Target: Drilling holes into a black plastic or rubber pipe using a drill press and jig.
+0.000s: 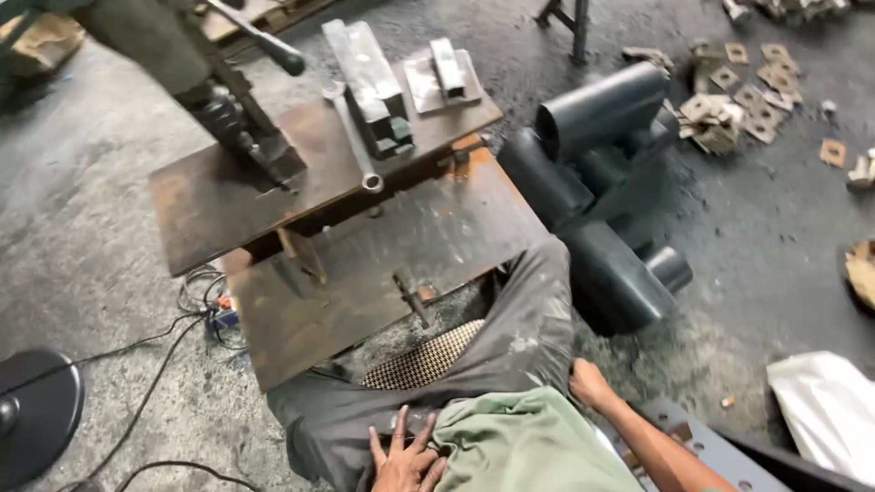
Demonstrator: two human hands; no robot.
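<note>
My left hand rests flat with spread fingers on my grey trousers at the bottom of the head view, holding nothing. On my right side, my right hand sits by my hip, fingers curled against the trouser cloth; it appears to hold nothing. In front of my knees lie two rusty steel plates, stacked, with a lever press, a spanner and metal blocks on the upper one.
Dark grey pipe sections lie welded together to the right of the plates. Several small square metal plates litter the floor at top right. A black round base and cables are at left. A white bag sits at lower right.
</note>
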